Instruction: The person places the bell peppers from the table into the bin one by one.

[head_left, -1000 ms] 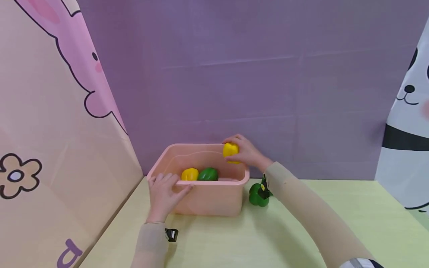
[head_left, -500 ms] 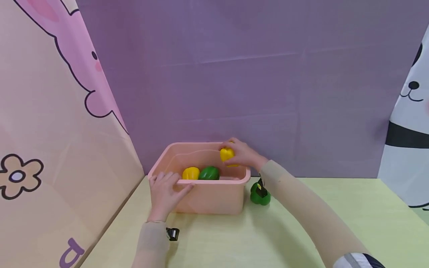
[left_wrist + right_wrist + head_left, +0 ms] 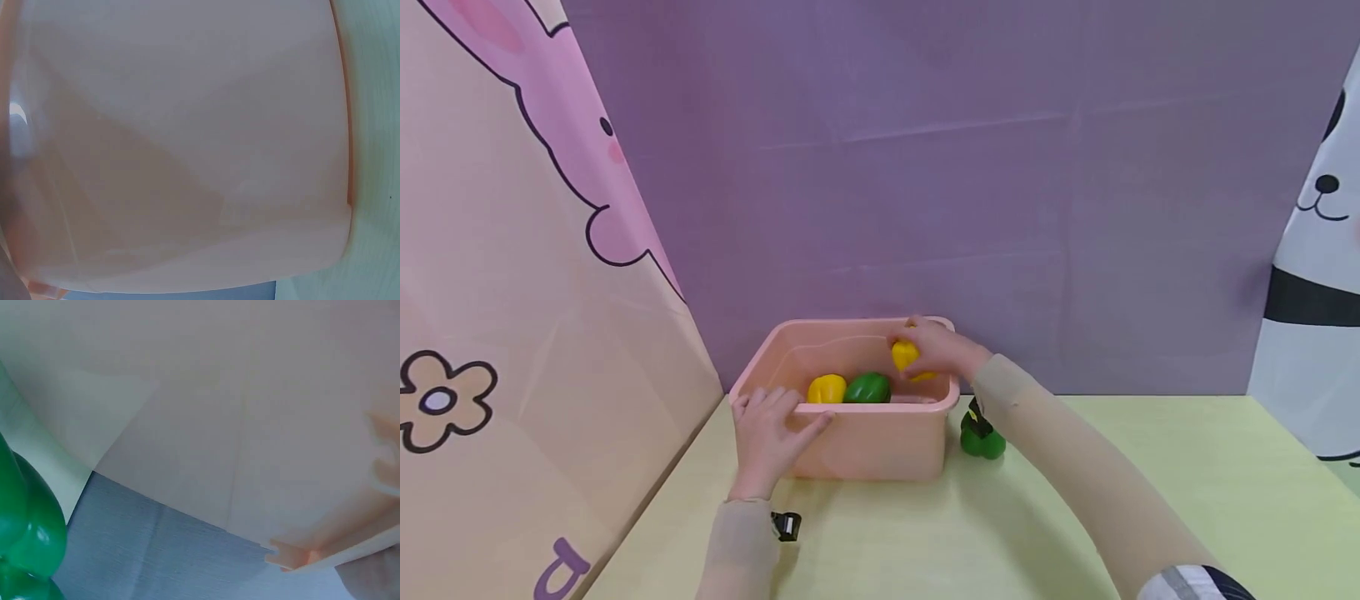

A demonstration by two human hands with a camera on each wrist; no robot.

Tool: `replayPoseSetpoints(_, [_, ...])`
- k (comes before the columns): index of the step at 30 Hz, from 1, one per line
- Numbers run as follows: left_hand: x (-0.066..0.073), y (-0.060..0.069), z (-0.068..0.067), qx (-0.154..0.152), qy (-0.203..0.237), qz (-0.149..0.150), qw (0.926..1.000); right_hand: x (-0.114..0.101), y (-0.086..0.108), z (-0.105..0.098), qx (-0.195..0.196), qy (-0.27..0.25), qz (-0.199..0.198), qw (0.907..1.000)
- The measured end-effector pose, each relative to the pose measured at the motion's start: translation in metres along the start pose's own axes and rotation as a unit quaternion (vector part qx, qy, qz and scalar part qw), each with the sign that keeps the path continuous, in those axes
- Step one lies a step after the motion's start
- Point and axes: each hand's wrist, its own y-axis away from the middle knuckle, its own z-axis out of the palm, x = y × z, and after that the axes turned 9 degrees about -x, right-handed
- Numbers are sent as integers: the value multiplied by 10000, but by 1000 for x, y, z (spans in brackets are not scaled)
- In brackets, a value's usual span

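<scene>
- Clearly, the right hand (image 3: pixel 931 346) pinches a yellow pepper (image 3: pixel 902 357) between thumb and fingers, at the right rear of the bin (image 3: pixel 865 443), seemingly below its far rim; smooth skin could let it slip early.
- A drop from there would probably land on the bin's floor, yet a leftward roll might knock the green pepper (image 3: pixel 868 388) and the second yellow pepper (image 3: pixel 827 389), which lie side by side inside.
- The left hand (image 3: pixel 767 437) grips the near rim, fingers over the top and thumb along the outer wall; too hard a pull might tip the bin toward the person, too light a hold might let it slide if bumped.
- The right hand reaches over the right rim (how much clearance it has, I cannot tell); lowering it could press the rim down.
- The loose green pepper (image 3: pixel 985 444) sits on the tabletop (image 3: pixel 1037 533) just beside the bin, partly hidden by the wrist camera (image 3: pixel 977 419); a dipping wrist could nudge it away.
</scene>
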Motion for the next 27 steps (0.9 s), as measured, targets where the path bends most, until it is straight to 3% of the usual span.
replayPoseSetpoints(8, [0,1,-1,40,80,39,10000,0,-4,1,-282,543,-217,9979])
replayPoseSetpoints(18, [0,1,-1,65,56,68,9999,-4,-2,2,-440,936,-89,9946])
replayPoseSetpoints(27, [-4,4,-5,0,-23,31,10000,-13,-6,4,-505,958,52,9941])
